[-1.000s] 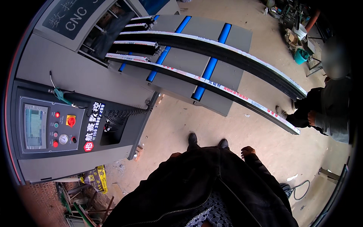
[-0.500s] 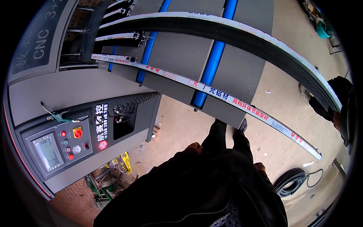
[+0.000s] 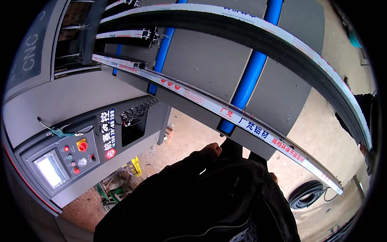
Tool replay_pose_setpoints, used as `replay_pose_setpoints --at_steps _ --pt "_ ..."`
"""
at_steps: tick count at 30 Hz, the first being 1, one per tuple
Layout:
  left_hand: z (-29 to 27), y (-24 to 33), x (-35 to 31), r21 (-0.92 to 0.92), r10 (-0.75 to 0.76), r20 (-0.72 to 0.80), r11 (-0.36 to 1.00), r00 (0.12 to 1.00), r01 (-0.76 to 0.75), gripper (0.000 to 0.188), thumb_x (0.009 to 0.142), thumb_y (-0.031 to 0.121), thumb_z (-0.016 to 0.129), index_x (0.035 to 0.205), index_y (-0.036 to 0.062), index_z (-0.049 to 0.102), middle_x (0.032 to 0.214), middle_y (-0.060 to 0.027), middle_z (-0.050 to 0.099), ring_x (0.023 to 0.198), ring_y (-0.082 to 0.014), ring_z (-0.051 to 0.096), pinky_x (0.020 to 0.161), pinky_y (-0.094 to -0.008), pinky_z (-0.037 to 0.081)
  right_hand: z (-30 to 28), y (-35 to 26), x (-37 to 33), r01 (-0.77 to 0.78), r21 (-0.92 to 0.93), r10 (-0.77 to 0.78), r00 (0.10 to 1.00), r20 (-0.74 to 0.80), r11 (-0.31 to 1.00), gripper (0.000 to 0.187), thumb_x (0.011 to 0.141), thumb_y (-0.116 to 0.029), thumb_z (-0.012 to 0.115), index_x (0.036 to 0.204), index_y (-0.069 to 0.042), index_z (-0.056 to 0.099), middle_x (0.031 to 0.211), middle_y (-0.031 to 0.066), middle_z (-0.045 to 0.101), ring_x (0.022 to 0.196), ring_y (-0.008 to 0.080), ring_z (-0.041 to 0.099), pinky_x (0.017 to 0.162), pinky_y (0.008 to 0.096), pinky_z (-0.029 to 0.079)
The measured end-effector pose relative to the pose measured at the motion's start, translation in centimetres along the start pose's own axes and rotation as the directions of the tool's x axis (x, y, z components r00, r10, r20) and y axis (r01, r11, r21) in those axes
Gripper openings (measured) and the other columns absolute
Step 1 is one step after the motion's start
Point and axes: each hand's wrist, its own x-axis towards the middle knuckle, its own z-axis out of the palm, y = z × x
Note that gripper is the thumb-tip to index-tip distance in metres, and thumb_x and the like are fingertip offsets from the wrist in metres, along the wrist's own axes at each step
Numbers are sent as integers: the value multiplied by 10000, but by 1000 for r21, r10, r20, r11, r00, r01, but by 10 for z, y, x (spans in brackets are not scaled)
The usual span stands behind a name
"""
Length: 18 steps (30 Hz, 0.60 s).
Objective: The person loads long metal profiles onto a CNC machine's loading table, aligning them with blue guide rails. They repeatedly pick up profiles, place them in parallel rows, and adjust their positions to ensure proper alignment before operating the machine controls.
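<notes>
My left hand (image 3: 214, 149) hangs in front of me at the end of a black sleeve, near the table's front edge. Its fingers look curled in, and nothing shows in them. Of my right hand (image 3: 274, 177) only a small part shows past my jacket; its fingers are hidden. Beyond my hands a long aluminium profile (image 3: 209, 107), covered in printed white film, lies across the blue rollers (image 3: 250, 80) and sticks out past the table to the right. Farther back lies a second long profile (image 3: 282, 34), dark along its side. Neither hand touches the profiles.
At left stands a grey machine with a control panel (image 3: 60, 161), its buttons and a coiled hose (image 3: 137, 111). Shorter profiles (image 3: 125, 34) lie at its opening. A coil of black hose (image 3: 305, 194) sits on the floor. Another person's hand (image 3: 362, 149) is by the far profile's end.
The view has shifted, so the table and near profile sit lower and farther right. My left hand has come up and slightly right in the picture. Less of my right hand shows.
</notes>
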Motion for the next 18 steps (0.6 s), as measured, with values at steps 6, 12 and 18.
replay_pose_setpoints --at_steps 6,12,18 --pt "6 5 -1 -37 35 -84 999 996 -38 442 926 423 577 1129 45 684 1094 -211 713 1076 -351 675 950 -424 522 -4 -102 -5 201 -406 -174 979 104 891 240 820 -359 710 973 -176 744 925 157 747 920 317 730 822 410 578" --pt "34 14 -14 -145 95 -196 982 976 -124 431 902 442 591 1062 59 703 1022 -187 728 1014 -333 697 903 -421 539 -33 -160 -1 61 -501 -34 997 62 863 297 781 -413 755 951 -170 764 964 141 758 955 289 735 868 400 579" --pt "68 9 -21 -215 111 -272 961 956 -173 426 898 437 607 1058 56 712 1016 -185 732 996 -325 704 895 -426 543 -77 -180 14 180 -517 -146 984 106 837 287 788 -370 710 968 -162 791 959 131 766 958 283 739 900 393 578"
